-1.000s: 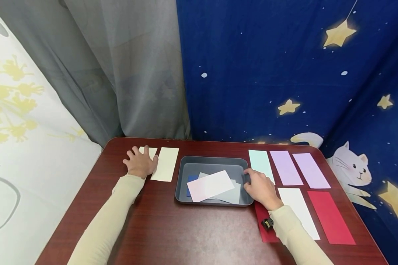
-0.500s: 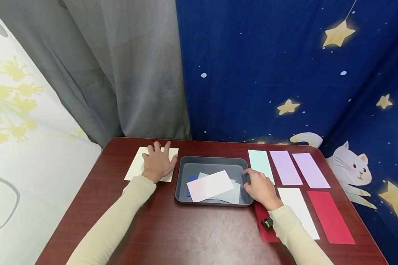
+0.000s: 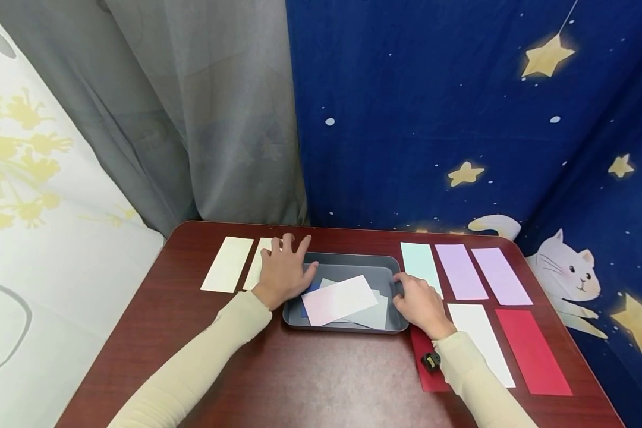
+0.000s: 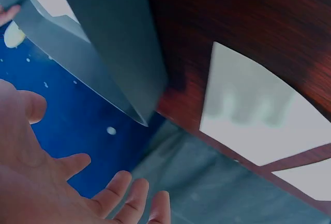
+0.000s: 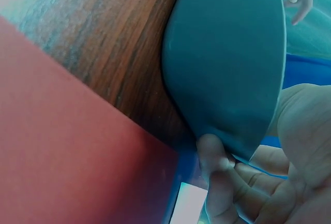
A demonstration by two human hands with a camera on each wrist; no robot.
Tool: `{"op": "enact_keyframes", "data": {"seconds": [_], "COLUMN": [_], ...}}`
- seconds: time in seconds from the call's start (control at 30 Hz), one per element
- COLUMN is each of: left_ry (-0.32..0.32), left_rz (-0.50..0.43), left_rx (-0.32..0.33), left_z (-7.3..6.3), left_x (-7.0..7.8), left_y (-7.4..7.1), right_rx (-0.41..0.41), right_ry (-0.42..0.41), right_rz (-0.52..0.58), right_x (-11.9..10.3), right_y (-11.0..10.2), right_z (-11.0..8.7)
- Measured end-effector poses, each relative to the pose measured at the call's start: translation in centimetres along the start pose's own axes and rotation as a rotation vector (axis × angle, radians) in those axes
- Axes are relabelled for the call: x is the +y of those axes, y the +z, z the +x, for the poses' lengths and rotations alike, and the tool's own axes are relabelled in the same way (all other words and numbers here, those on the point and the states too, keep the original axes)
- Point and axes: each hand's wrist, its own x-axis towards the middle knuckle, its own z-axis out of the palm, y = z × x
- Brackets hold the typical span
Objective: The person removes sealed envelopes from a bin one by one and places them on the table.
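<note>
My left hand [image 3: 285, 270], fingers spread, hovers over the left rim of a grey tray [image 3: 361, 260] and partly covers one cream paper card [image 3: 255, 267]. In the left wrist view its fingers are apart from the tray and hold nothing. A second cream card [image 3: 227, 264] lies to its left. My right hand [image 3: 419, 300] grips the tray's right side, thumb and fingers at the rim, as the right wrist view also shows. Inside the tray lie a pale pink card [image 3: 339, 300], light grey cards [image 3: 377, 312] and a blue card [image 3: 310, 292] partly hidden beneath.
On the right of the table [image 3: 321, 380] lie a mint card [image 3: 419, 261], two lilac cards [image 3: 462, 270], a white card [image 3: 481, 345] and a red card [image 3: 533, 351]. Another red card [image 3: 422, 368] is partly under the right wrist. Curtains hang behind the table.
My left hand has moved right, from the far left cream card across the other one to the tray's left edge. Both cream cards stay put. The right hand has not moved.
</note>
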Motion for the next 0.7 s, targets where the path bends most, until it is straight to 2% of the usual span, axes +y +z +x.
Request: {"op": "enact_keyframes", "data": {"seconds": [0.3, 0.7], "left_ry": [0.094, 0.247], "left_rz": [0.053, 0.146], "left_rx": [0.02, -0.064], "left_z": [-0.9, -2.3], "left_x": [2.5, 5.9], "left_y": [0.4, 1.4], "right_rx": [-0.003, 0.028], "right_ry": [0.004, -0.015], "right_rz": [-0.004, -0.009], "right_x": [0.0, 0.2], "right_y": [0.0, 0.2], "right_z": [0.0, 0.0]}}
